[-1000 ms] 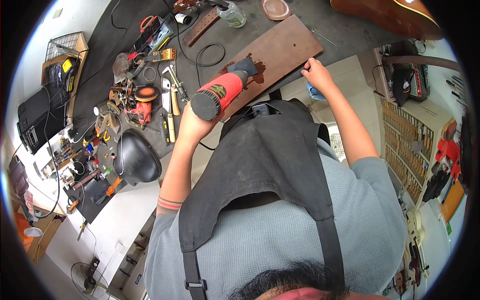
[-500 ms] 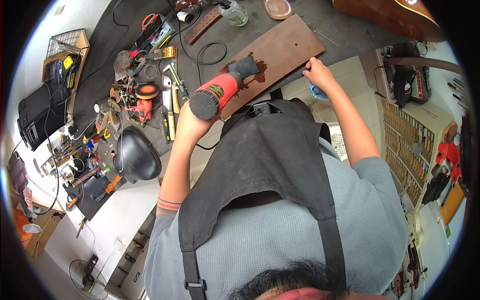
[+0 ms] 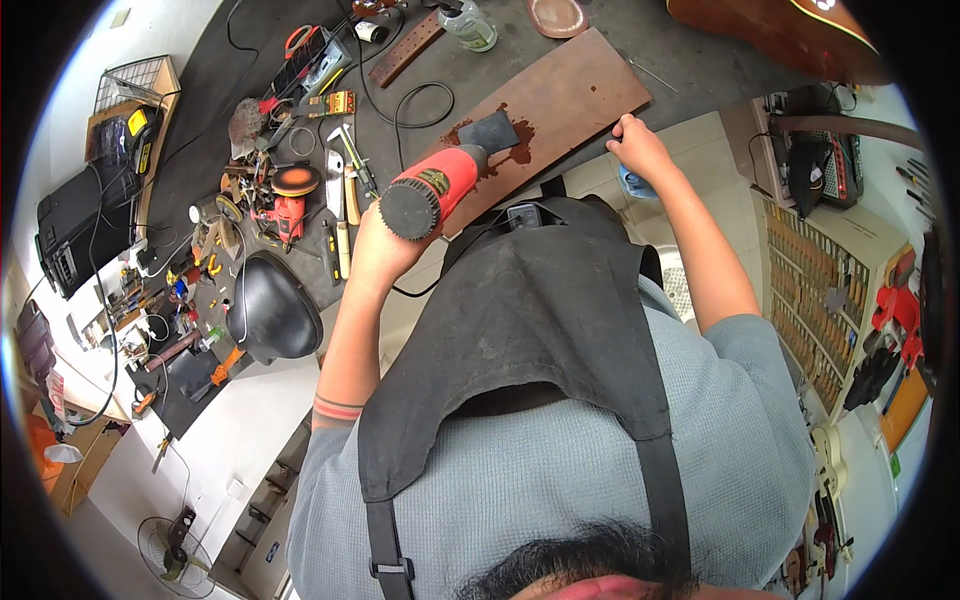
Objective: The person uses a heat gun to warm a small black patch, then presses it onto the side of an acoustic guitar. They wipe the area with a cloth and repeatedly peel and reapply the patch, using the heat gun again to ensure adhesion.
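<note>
In my left hand (image 3: 378, 248) is a red heat gun (image 3: 447, 180) with a round black rear cap, my fingers wrapped round its partly hidden handle. Its front end points at a dark grey flat rectangular piece (image 3: 488, 132) on a long brown wooden board (image 3: 585, 85). Dark wet-looking stains spread over the wood around that piece. At the board's near right edge my right hand (image 3: 640, 148) is closed, thumb side up. Whether it grips the edge or something small is hidden. A blue object (image 3: 635, 184) shows just below that hand.
Left of the board lie a caliper (image 3: 355, 163), a red sander with an orange disc (image 3: 290, 200), knives and cables. A clear bottle (image 3: 470, 28) and a drilled wooden strip (image 3: 408, 48) stand farther back. A guitar body (image 3: 780, 35) lies at the far right. A black seat (image 3: 270, 305) is at left.
The heat gun's front end has shifted very slightly to the right. My right hand and the board look unmoved.
</note>
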A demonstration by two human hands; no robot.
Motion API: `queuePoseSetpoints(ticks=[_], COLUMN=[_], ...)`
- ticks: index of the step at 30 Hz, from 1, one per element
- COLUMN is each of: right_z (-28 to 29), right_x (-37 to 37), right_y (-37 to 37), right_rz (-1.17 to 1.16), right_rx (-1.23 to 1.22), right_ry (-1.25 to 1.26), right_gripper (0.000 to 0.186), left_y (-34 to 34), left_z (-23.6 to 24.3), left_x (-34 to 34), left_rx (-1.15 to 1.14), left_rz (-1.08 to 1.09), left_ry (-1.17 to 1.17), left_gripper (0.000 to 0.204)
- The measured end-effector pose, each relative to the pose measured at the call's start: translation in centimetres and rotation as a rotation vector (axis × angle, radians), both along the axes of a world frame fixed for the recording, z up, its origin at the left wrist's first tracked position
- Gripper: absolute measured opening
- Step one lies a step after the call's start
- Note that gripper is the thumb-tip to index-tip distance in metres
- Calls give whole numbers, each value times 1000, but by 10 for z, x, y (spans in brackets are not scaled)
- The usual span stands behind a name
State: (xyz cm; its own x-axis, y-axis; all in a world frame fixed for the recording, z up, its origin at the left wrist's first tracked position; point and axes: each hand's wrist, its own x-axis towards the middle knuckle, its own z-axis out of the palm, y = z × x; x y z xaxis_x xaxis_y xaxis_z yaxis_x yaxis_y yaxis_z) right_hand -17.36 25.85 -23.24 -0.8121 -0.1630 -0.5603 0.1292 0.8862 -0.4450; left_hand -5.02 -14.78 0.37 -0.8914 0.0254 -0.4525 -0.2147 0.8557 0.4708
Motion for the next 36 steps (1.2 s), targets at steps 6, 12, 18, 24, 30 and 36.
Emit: queuePoseSetpoints(ticks=[6,12,18,24,30,36], right_z=[-3,0,3,-2,-6,0], right_x=[-1,-1,-3,-3,-3,-4], right_y=[2,2,2,3,5,4], right_rz=[5,11,15,35,26,25], right_rx=[-11,-7,-2,-8,-10,-31], right_ry=[-2,-11,-25,0,4,-9], right_gripper=[36,36,36,37,36,36], left_y=[1,0,-1,2,-6,-5], left_z=[-4,0,6,4,8,3], left_x=[-2,-2,3,5,9,6], left_rx=[27,30,9,-10,13,1], left_rz=[1,13,38,46,88,110], left_ry=[16,-34,24,10,44,24], left_gripper=[58,55,44,43,45,47])
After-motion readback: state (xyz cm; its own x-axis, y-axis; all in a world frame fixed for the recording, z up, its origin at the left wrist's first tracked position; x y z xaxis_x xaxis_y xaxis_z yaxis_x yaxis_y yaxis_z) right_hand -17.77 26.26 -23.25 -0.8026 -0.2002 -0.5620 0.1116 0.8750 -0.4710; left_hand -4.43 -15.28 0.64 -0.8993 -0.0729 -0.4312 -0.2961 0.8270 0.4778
